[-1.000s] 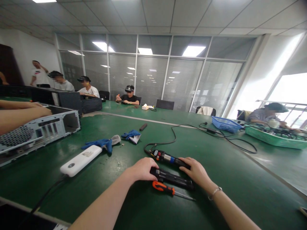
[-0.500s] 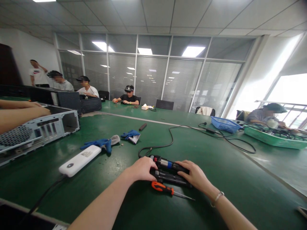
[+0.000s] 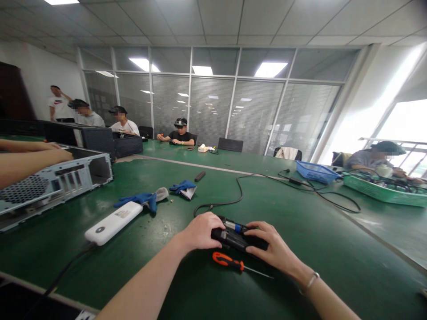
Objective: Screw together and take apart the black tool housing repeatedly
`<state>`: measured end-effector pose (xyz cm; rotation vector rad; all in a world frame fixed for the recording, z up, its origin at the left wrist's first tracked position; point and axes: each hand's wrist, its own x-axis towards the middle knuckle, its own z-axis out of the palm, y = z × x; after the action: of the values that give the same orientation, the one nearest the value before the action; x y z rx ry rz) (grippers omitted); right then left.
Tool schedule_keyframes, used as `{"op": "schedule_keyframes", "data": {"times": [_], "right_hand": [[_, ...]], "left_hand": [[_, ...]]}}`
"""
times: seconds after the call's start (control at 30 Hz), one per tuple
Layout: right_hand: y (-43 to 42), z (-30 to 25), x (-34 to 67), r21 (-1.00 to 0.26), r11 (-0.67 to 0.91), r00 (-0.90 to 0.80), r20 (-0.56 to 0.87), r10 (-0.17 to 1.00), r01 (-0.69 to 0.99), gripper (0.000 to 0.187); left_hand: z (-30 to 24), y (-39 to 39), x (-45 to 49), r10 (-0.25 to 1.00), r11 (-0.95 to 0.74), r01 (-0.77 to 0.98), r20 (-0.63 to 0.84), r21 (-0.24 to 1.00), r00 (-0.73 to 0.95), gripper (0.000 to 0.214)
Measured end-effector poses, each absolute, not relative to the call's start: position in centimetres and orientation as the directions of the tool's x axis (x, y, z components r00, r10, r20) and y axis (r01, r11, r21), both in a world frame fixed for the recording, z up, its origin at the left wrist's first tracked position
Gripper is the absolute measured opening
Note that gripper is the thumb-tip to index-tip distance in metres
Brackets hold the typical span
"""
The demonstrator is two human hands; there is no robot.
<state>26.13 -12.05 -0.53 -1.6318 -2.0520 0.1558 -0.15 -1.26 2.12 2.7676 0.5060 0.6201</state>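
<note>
A long black casing half [image 3: 233,240] is held by its left end in my left hand [image 3: 202,231], thumb at the near side and fingers curled over the top. My right hand [image 3: 265,242] grips its right end, thumb near and fingers on the far side. Right behind it, partly covered, lies the opened black body of a corded device [image 3: 228,222], its silver and blue cylindrical insides showing. My fingers hide both ends. An orange and black screwdriver [image 3: 230,261] lies on the green table just in front, its shaft pointing right.
A black cord [image 3: 240,191] runs back from the device. To the left are a white power bank-like block [image 3: 113,222], blue gloves [image 3: 151,201] and a metal computer case [image 3: 66,180] with another person's arms [image 3: 36,162]. Blue [image 3: 316,172] and green baskets [image 3: 383,191] stand right.
The black casing half has been lifted and moved back toward the opened body, covering part of it. Both hands went with it. The screwdriver stays on the table.
</note>
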Motion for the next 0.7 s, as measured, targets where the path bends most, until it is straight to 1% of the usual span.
{"op": "schedule_keyframes", "data": {"times": [0.13,0.27,0.33,0.43,0.5,0.63,0.7], "right_hand": [[-12.1,-0.6,26.1,-0.334,0.318,-0.194,0.356,0.914,0.887,0.048],[-12.0,-1.0,26.3,-0.272,0.361,-0.223,0.430,0.875,0.892,0.042],[-12.0,-1.0,26.3,-0.228,0.384,-0.234,0.493,0.838,0.895,0.039],[-11.8,-0.9,26.1,-0.167,0.404,-0.252,0.557,0.791,0.899,0.039],[-11.6,-1.1,25.9,-0.157,0.393,-0.256,0.536,0.804,0.906,0.039],[-11.0,-1.7,25.8,-0.203,0.340,-0.211,0.476,0.854,0.918,0.039],[-10.9,-2.0,26.0,-0.224,0.345,-0.210,0.468,0.858,0.912,0.039]], "left_hand": [[1.9,-1.0,-0.2,0.350,-0.931,0.238,0.494,0.276,0.796,0.043],[1.2,-0.6,0.0,0.313,-0.948,0.212,0.585,0.236,0.748,0.041],[0.8,-0.4,0.2,0.324,-0.945,0.224,0.612,0.237,0.721,0.041],[0.2,-0.1,0.5,0.377,-0.926,0.277,0.613,0.256,0.695,0.044],[-0.3,0.3,0.7,0.415,-0.910,0.317,0.584,0.268,0.698,0.045],[-1.3,1.0,0.9,0.487,-0.873,0.366,0.524,0.323,0.698,0.044],[-1.6,1.3,0.8,0.496,-0.866,0.357,0.511,0.350,0.702,0.044]]}}
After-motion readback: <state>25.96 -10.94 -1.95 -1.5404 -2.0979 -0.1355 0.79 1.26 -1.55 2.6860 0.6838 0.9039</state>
